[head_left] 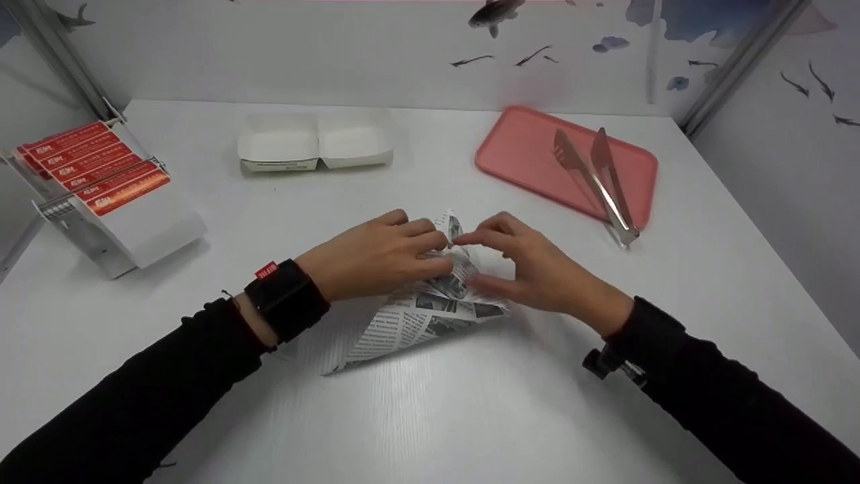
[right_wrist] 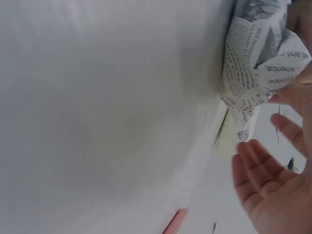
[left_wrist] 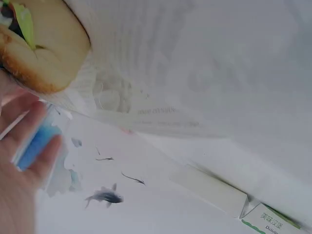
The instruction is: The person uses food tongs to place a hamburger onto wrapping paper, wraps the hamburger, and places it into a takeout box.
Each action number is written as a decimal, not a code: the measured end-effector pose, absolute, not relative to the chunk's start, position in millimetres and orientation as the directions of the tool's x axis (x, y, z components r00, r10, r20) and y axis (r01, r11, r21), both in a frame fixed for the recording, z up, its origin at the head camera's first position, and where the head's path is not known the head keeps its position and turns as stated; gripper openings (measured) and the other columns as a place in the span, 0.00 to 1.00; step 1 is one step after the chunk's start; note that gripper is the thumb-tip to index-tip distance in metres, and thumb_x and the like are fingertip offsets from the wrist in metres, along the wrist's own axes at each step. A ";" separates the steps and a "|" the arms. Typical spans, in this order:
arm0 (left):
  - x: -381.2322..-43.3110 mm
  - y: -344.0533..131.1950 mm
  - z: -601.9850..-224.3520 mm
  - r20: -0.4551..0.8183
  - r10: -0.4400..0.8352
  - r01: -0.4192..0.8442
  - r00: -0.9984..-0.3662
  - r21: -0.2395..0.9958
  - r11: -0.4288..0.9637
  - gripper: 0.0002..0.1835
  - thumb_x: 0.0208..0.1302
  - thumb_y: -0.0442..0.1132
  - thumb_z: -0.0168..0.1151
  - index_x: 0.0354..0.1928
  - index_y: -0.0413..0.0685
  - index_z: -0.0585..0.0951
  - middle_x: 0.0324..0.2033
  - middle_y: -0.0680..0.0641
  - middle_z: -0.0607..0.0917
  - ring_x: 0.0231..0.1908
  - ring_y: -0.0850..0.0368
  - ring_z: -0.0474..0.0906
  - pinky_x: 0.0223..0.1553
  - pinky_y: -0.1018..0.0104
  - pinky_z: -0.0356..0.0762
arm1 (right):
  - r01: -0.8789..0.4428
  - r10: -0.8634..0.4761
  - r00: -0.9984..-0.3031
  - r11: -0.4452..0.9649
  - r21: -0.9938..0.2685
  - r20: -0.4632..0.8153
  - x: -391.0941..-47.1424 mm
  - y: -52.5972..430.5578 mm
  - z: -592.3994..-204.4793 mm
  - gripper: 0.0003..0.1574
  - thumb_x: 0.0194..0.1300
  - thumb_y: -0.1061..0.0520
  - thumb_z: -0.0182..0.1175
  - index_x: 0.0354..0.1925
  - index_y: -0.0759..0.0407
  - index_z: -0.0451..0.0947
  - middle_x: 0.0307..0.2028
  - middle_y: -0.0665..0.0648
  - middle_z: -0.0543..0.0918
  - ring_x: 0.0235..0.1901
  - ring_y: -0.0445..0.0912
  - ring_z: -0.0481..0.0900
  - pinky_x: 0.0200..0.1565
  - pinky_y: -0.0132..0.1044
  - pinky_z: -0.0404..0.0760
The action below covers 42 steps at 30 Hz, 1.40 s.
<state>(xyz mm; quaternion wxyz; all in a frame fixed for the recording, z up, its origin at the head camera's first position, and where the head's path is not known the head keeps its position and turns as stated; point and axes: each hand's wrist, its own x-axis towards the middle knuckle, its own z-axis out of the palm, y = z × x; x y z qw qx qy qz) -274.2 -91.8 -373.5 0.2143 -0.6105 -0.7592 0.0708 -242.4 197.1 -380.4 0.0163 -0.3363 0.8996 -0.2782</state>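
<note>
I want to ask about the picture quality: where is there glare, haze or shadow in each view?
Head view: fairly sharp, small glare on the tongs, soft shadows on the table; left wrist view: the paper looks pale and hazy, its print faint, while the bun is clearer; right wrist view: dim grey table, some print readable.

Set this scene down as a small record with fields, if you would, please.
left hand: pinches folds of the printed paper
right hand: thumb and forefinger spread, beside those folds
bun: filled, a green leaf showing, paper against it
box: white, open, at the back
tray: pink, back right
tongs: across the tray, one end past its edge
rack: at left, holding a red-and-white stack
</note>
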 end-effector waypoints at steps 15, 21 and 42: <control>-256.3 -92.1 -361.1 0.307 0.936 0.928 -0.171 -0.268 0.258 0.06 0.74 0.37 0.64 0.35 0.51 0.83 0.24 0.52 0.84 0.24 0.54 0.79 0.29 0.62 0.78 | -0.839 -0.807 -0.535 0.473 -0.268 0.250 -240.9 177.7 -388.8 0.32 0.72 0.46 0.71 0.68 0.56 0.78 0.63 0.54 0.85 0.62 0.49 0.84 0.64 0.48 0.83; -234.9 -94.0 -365.8 0.334 0.904 0.887 -0.265 -0.285 0.365 0.11 0.77 0.46 0.63 0.33 0.52 0.82 0.26 0.53 0.85 0.26 0.55 0.81 0.29 0.61 0.79 | -0.821 -0.772 -0.570 0.552 -0.146 0.282 -230.4 167.8 -387.2 0.33 0.68 0.38 0.72 0.64 0.52 0.81 0.53 0.52 0.86 0.47 0.47 0.84 0.46 0.46 0.84; -203.0 -100.5 -384.8 0.332 0.776 0.814 -0.537 -0.038 0.579 0.38 0.73 0.74 0.57 0.60 0.45 0.82 0.47 0.43 0.85 0.54 0.43 0.85 0.42 0.56 0.91 | -0.820 -0.784 -0.572 0.537 -0.201 0.240 -223.7 169.9 -384.6 0.42 0.63 0.32 0.76 0.69 0.47 0.81 0.59 0.52 0.82 0.56 0.50 0.79 0.55 0.48 0.79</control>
